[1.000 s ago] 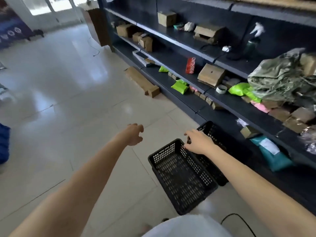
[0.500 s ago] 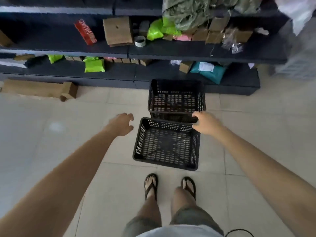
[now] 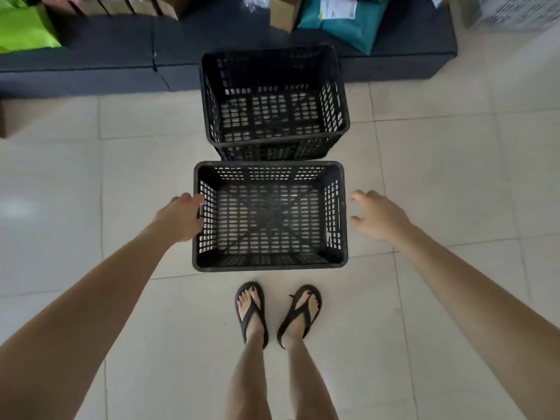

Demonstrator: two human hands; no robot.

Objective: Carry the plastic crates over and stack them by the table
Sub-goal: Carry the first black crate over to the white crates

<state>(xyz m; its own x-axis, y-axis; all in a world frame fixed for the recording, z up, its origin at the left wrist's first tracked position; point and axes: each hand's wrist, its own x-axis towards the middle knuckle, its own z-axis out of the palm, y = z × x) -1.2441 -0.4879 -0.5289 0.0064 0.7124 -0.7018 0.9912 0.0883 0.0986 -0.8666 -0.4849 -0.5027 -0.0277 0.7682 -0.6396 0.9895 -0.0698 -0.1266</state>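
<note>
Head view: near black crate (image 3: 269,214) on floor (image 3: 439,165) before my feet, far crate (image 3: 274,100) just behind, against shelf base. My left hand (image 3: 181,216) touches left wall, fingers curled; right hand (image 3: 378,218) beside right wall, fingers spread, apart.

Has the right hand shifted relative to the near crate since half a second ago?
Yes. The right hand left the far right corner of the near crate and now sits open beside its right wall.

A low dark shelf (image 3: 91,65) is stocked with a bright green bag (image 3: 24,31), a teal plastic parcel (image 3: 357,28) and a brown cardboard box (image 3: 283,12); pale floor tiles (image 3: 439,165) are laid below.
</note>
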